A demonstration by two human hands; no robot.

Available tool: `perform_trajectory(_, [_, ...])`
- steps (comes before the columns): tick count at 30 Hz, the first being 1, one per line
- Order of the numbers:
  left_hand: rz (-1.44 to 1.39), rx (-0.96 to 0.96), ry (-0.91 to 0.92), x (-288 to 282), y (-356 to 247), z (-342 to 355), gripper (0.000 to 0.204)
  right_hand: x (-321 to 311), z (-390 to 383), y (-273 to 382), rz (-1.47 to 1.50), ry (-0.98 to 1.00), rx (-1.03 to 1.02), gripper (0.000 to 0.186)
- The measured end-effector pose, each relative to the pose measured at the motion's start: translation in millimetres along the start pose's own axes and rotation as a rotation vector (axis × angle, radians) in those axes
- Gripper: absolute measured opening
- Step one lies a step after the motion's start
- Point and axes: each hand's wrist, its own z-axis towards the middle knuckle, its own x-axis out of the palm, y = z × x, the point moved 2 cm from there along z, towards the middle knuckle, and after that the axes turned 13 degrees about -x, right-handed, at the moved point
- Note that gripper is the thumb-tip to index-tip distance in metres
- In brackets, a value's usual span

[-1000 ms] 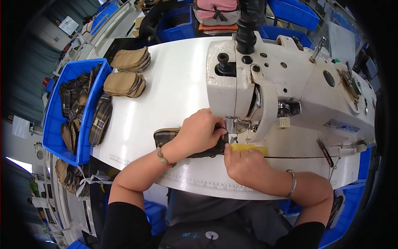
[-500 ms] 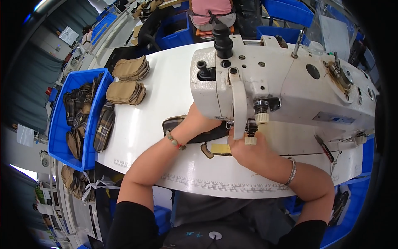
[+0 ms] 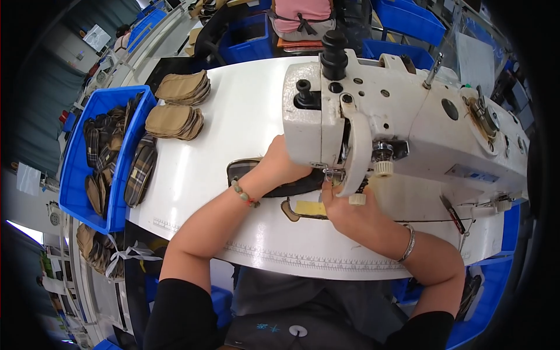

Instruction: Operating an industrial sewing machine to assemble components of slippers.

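Observation:
A dark plaid fabric piece with a tan edge (image 3: 238, 170) lies flat under the head of a white sewing machine (image 3: 303, 125). My left hand (image 3: 282, 162) rests over this piece, its fingers hidden behind the machine head. Close by the presser foot (image 3: 333, 174), my right hand (image 3: 353, 211) is closed at the piece's right end, thumb and finger at its edge. The machine's levers partly cover the right fingers. Just below the piece, a yellow strip (image 3: 310, 209) and a small tan-edged curved scrap (image 3: 289, 211) lie on the white table (image 3: 233, 111).
Two stacks of tan fabric pieces (image 3: 175, 121) sit at the back left. Beside them stands a blue bin (image 3: 70, 195) of plaid pieces, with another plaid piece (image 3: 141, 170) against it. Thread snips (image 3: 452, 213) lie to the right. Another person (image 3: 302, 17) sits beyond the table.
The view has shifted slightly, so the machine head appears farther right. Both hands stay at the plaid piece, with hardly any visible movement.

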Motion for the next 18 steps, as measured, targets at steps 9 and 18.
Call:
perform_trajectory(9, [0.509,0.206,-0.213,-30,-37,-46,0.024,35,-10,-6,0.528,-0.222,0.506,0.019])
perform_trajectory(18, [0.316,0.399,-0.09,-13,-24,-46,0.022,28,-6,-21,0.693,-0.381,0.45,0.014])
